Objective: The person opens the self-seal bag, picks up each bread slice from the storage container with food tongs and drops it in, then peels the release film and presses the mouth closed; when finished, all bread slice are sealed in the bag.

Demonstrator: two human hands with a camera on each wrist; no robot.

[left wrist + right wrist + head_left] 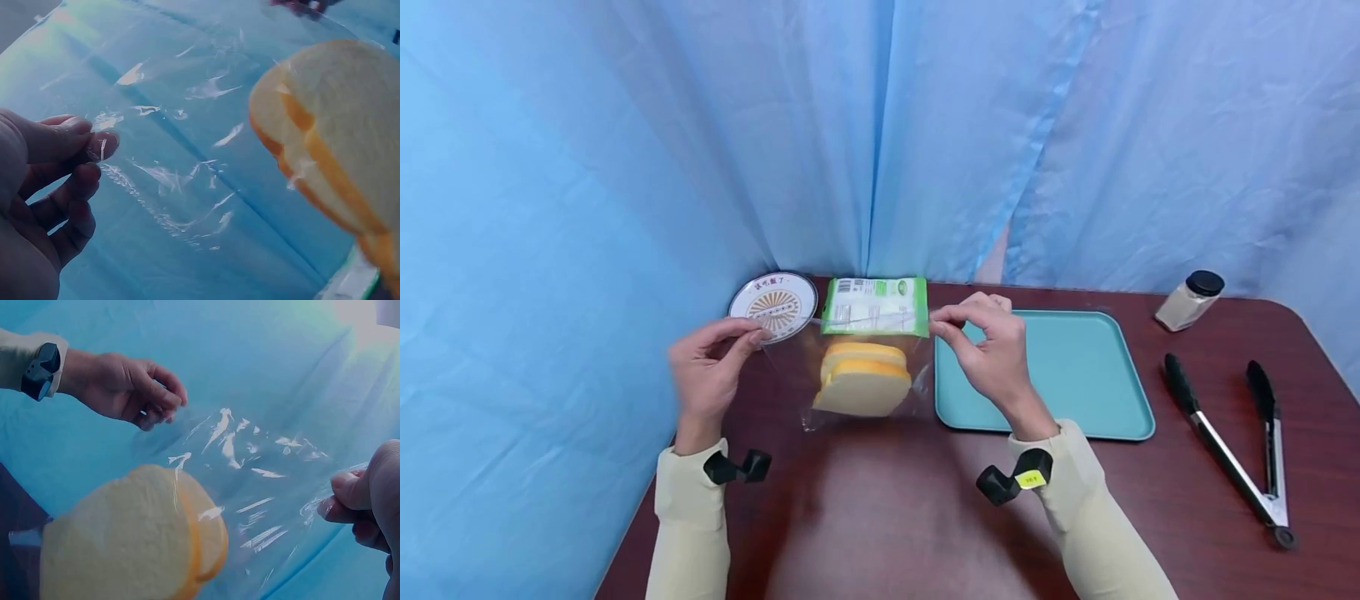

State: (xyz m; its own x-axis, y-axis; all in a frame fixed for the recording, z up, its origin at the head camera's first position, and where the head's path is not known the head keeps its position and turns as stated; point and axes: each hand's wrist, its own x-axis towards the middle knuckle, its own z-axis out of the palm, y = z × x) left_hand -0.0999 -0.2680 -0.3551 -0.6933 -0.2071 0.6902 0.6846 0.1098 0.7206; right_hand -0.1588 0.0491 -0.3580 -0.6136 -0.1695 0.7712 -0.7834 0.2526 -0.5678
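A clear plastic bag (256, 481) hangs between the two hands, with slices of bread (865, 390) inside its lower part. At the bag's upper left corner, the left hand (709, 367) pinches the film between thumb and forefinger. The right hand (988, 354) pinches the opposite upper corner in the same way. Both wrist views show the film stretched and wrinkled, and the bread slices (337, 137) lying against each other. The hands are apart, above the table. Whether the bag's mouth is open cannot be told.
Behind the bag lies a green and white packet (876, 304). A patterned plate (805, 292) is at the back left. To the right are a teal tray (1075, 375), a black-lidded jar (1187, 304) and spread tongs (1232, 467). Blue curtains (880, 125) enclose the table (865, 525).
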